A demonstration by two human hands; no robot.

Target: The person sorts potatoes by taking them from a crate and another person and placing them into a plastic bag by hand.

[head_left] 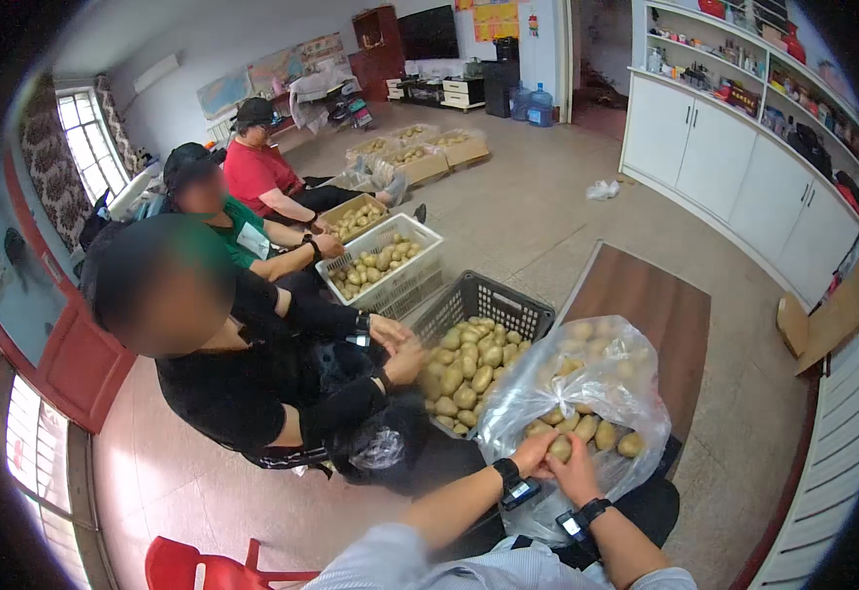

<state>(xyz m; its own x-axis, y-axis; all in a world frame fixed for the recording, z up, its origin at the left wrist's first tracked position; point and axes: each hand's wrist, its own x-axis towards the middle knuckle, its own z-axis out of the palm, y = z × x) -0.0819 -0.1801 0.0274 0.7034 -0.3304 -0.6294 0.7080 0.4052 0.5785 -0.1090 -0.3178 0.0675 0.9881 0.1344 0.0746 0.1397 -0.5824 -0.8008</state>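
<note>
A potato (560, 449) sits between my two hands, low in front of me. My left hand (532, 456) has its fingers closed on it from the left, and my right hand (577, 476) grips it from the right. Just beyond my hands, a large clear plastic bag (636, 374) full of potatoes lies open toward me, with several loose potatoes (606, 436) showing at its mouth. The near part of the bag drapes below my hands. Each of my wrists carries a black strapped device.
Left of the bag stands a black crate (508, 295) of potatoes, with a white crate (429, 258) beyond it. A brown wooden board (670, 315) lies behind the bag. Three people sit along the left, the nearest person (213, 393) with both hands together. A red chair (179, 568) is at bottom left.
</note>
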